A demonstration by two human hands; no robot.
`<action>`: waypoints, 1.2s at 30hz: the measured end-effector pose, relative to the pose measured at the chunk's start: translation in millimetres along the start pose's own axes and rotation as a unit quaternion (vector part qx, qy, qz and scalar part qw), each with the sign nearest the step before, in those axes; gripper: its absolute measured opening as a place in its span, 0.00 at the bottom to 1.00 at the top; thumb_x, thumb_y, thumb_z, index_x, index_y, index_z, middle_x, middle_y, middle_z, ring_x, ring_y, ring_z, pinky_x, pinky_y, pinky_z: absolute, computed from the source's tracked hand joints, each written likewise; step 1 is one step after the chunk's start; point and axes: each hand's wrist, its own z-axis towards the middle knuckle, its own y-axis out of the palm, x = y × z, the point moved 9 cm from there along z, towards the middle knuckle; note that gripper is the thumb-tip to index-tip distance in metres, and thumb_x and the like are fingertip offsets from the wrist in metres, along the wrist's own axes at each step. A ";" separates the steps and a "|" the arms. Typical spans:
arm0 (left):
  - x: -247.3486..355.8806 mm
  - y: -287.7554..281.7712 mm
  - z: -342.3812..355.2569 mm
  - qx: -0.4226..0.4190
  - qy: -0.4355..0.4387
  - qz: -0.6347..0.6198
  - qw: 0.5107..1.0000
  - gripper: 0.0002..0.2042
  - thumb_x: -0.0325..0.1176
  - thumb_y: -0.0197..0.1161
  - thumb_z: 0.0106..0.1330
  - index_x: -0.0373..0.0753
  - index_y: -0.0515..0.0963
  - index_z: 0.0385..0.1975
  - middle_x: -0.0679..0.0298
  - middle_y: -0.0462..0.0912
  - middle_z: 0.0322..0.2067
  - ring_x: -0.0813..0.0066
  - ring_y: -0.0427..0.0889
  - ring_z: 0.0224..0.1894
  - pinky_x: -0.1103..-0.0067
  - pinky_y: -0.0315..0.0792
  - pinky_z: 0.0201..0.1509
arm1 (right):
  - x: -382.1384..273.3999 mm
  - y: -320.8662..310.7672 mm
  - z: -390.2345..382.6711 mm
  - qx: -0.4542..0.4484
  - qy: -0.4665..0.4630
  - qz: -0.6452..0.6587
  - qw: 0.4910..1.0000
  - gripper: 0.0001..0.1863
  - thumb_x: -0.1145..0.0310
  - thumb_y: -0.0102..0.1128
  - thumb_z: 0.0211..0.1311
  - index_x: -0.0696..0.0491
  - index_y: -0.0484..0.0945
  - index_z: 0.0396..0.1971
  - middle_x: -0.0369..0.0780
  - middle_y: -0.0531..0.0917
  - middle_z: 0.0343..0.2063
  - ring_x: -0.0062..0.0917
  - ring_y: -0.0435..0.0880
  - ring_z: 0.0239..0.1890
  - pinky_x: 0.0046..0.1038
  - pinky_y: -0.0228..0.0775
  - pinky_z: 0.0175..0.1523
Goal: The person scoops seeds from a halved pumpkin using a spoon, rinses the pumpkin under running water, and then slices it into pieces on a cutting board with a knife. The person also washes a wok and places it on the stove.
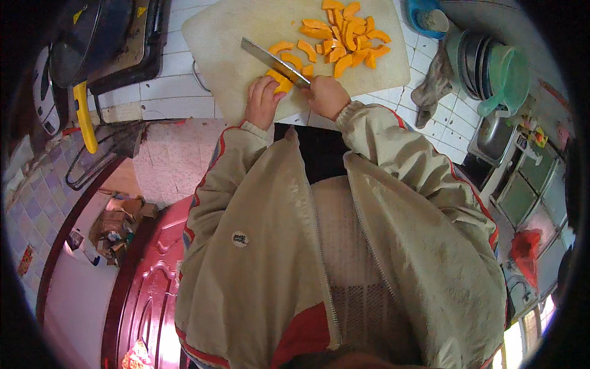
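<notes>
My right hand (327, 96) is closed round the handle of a kitchen knife (270, 58), whose broad blade slants up and to the left over a pale cutting board (227, 37). Under the blade, my left hand (263, 100) grips a piece of orange pumpkin (281, 80) with its fingers bent over it. A few cut pumpkin slices (291, 59) lie just beyond the blade. Farther back on the board, toward the right, is a heap of pumpkin pieces (350, 37). The knife's handle is mostly hidden in my fist.
White tiles (178, 92) surround the board. At the left, a dark pan with a yellow handle (84, 117) rests by a black stove (129, 61). A grey rag (433, 83), stacked basins with a green colander (509, 77), a blue bowl (424, 18) and a sink (491, 135) are at the right.
</notes>
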 end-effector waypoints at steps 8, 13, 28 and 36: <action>-2.6 0.2 -4.6 0.031 0.004 0.004 1.000 0.19 0.30 0.70 0.52 0.39 0.72 0.43 0.58 0.72 0.48 0.55 0.69 0.50 0.64 0.63 0.55 | -9.6 -17.8 -30.2 -0.024 0.008 -0.006 1.000 0.13 0.65 0.58 0.56 0.62 0.79 0.25 0.53 0.80 0.24 0.49 0.81 0.30 0.43 0.72 0.37; -1.2 -0.3 -4.9 0.021 -0.005 0.011 1.000 0.19 0.30 0.70 0.52 0.38 0.72 0.43 0.58 0.72 0.47 0.56 0.70 0.50 0.65 0.65 0.54 | -11.3 -14.0 -20.5 -0.050 0.005 -0.010 0.999 0.14 0.64 0.60 0.54 0.62 0.79 0.26 0.54 0.80 0.25 0.49 0.81 0.31 0.42 0.73 0.38; -8.0 -5.3 -14.0 -0.003 0.006 0.002 1.000 0.20 0.25 0.68 0.51 0.40 0.73 0.45 0.60 0.73 0.46 0.58 0.71 0.49 0.66 0.64 0.54 | -15.3 -11.2 -19.8 -0.003 -0.020 0.023 1.000 0.15 0.63 0.59 0.56 0.62 0.80 0.25 0.55 0.79 0.23 0.50 0.80 0.29 0.42 0.72 0.36; -10.4 -6.2 -15.7 0.014 -0.006 0.005 1.000 0.20 0.25 0.70 0.49 0.39 0.74 0.43 0.59 0.73 0.46 0.56 0.72 0.49 0.67 0.70 0.51 | -24.0 2.2 -9.1 -0.046 -0.003 -0.017 0.999 0.17 0.61 0.60 0.54 0.63 0.80 0.26 0.55 0.80 0.25 0.49 0.81 0.31 0.43 0.73 0.37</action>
